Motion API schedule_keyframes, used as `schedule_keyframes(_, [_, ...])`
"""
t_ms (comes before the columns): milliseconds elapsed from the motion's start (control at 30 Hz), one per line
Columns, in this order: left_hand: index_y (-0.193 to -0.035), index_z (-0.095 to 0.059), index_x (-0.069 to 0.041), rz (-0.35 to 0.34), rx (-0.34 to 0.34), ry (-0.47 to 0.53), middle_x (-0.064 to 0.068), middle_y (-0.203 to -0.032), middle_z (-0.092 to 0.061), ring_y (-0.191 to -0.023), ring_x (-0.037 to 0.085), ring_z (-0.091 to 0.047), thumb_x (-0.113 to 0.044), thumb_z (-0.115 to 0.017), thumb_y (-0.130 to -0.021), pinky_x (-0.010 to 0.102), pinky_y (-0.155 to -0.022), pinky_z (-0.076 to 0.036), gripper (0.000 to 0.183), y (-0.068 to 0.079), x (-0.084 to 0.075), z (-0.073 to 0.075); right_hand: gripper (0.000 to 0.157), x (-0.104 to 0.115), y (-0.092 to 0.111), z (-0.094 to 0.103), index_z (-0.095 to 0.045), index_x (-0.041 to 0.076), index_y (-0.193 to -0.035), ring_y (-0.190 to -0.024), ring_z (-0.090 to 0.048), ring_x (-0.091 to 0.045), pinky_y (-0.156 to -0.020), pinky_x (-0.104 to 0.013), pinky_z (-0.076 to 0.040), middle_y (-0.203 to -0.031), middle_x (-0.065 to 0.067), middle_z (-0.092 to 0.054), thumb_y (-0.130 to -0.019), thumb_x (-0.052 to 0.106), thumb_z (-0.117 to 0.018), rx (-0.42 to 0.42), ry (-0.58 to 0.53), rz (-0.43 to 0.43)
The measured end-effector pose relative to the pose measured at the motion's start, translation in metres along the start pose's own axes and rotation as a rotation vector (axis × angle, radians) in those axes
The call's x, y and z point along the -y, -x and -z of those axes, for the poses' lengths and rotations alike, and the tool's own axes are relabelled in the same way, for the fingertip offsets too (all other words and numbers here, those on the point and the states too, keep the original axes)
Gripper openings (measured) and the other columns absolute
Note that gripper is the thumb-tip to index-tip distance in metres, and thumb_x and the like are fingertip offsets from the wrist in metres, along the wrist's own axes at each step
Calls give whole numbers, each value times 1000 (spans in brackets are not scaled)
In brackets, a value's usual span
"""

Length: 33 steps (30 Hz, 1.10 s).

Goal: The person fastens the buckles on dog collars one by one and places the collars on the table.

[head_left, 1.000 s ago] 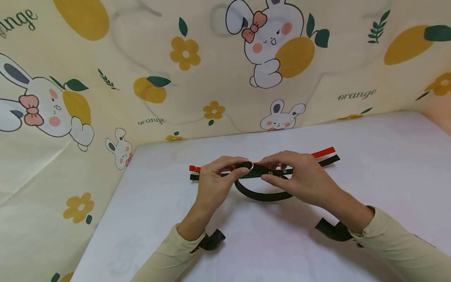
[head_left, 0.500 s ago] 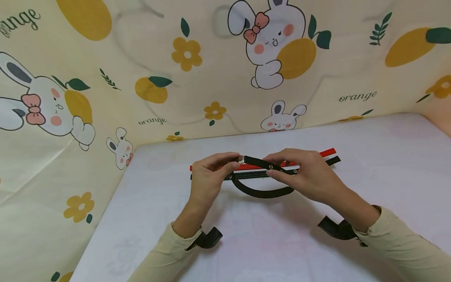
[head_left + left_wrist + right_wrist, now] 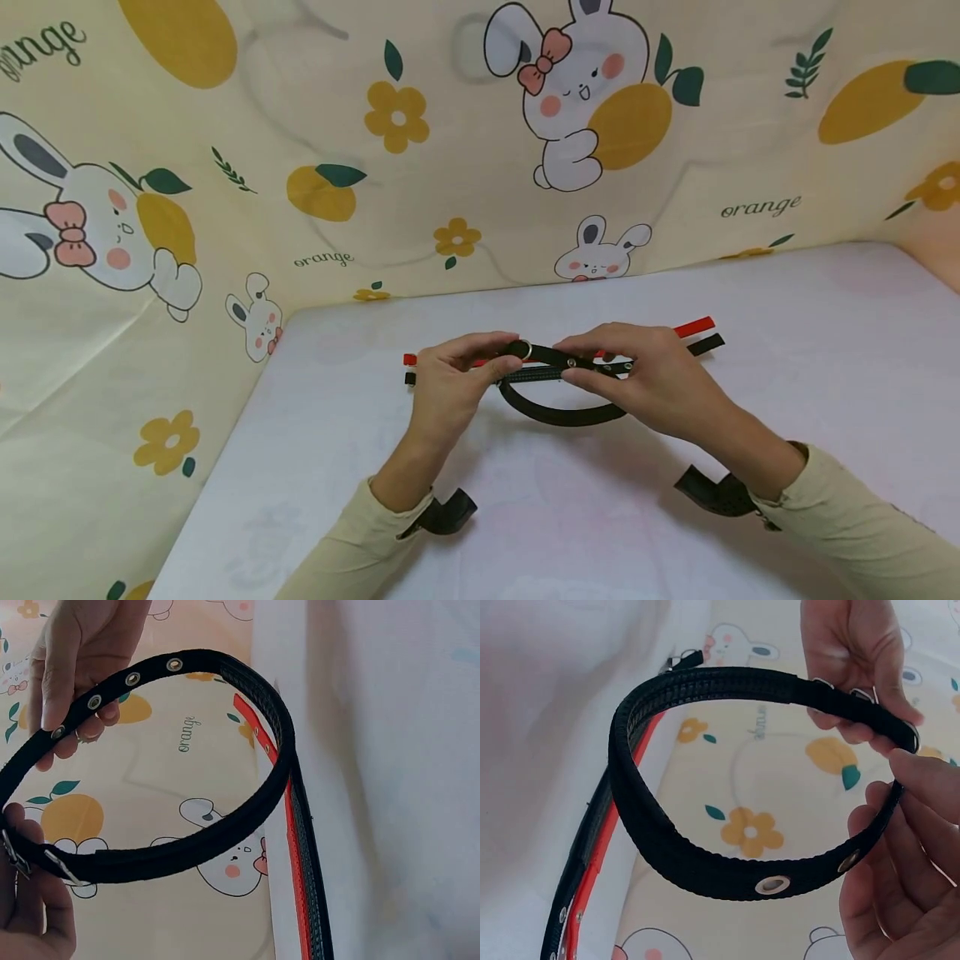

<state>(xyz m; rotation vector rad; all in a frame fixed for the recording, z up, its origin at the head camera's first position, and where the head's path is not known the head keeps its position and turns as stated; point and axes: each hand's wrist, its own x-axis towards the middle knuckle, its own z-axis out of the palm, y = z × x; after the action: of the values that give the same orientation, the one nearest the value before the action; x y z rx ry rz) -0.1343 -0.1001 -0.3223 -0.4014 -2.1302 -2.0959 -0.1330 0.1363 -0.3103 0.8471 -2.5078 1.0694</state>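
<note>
A black dog collar (image 3: 562, 417) is bent into a loop, held up between both hands. My left hand (image 3: 448, 392) pinches its buckle end, where metal rings and the buckle (image 3: 16, 855) show in the left wrist view. The right hand (image 3: 652, 375) pinches the other end between thumb and fingers, along the row of metal eyelets (image 3: 772, 885). In the right wrist view the strap tip meets a metal ring (image 3: 912, 738) close to the fingertips of both hands. Part of the tip is hidden by the fingers.
Behind the hands, a red collar (image 3: 693, 327) and a second black collar (image 3: 707, 343) lie side by side on the white table (image 3: 570, 517). A cream cloth (image 3: 420, 183) printed with rabbits and oranges hangs at the back and left.
My left hand moved a little left, away from the right hand, then came back towards it. The collar's ends spread slightly and closed again; both hands kept their hold.
</note>
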Motion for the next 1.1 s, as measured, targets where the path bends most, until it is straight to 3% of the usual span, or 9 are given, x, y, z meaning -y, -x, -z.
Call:
schedule_keyframes(400, [-107,-77,-7,46,53,-83,12,-97,-76,-94,15,-68,-7,-81,-80,23,-78,-56,27,-2,1,-4,32,0,-2,0,-75,27,-113,-92,-65,0,-73,-24,-54,-100,17,-73,-82,21,-82,4,19,10])
schedule_keyframes(667, [-105,-77,-6,61,-41,-52,11,-97,-76,-89,13,-68,-5,-81,-80,23,-77,-58,25,-1,2,-2,30,-2,-3,2,-71,31,-116,-101,-67,-11,-76,-30,-51,-107,10,-74,-87,30,-78,91,21,-120])
schedule_keyframes(1000, [-106,-75,-2,50,-68,-24,7,-95,-76,-86,10,-68,-2,-78,-81,21,-75,-58,25,-4,1,3,25,-7,-5,7,-72,32,-114,-92,-61,-8,-64,-23,-48,-106,9,-74,-89,34,-75,58,13,-126])
schedule_keyframes(1100, [-107,-75,-2,53,-58,-20,9,-96,-76,-86,11,-68,-3,-79,-81,22,-76,-58,27,-4,1,3,25,-8,-4,8,-73,31,-114,-92,-62,-6,-66,-22,-48,-107,10,-74,-89,32,-75,37,14,-105])
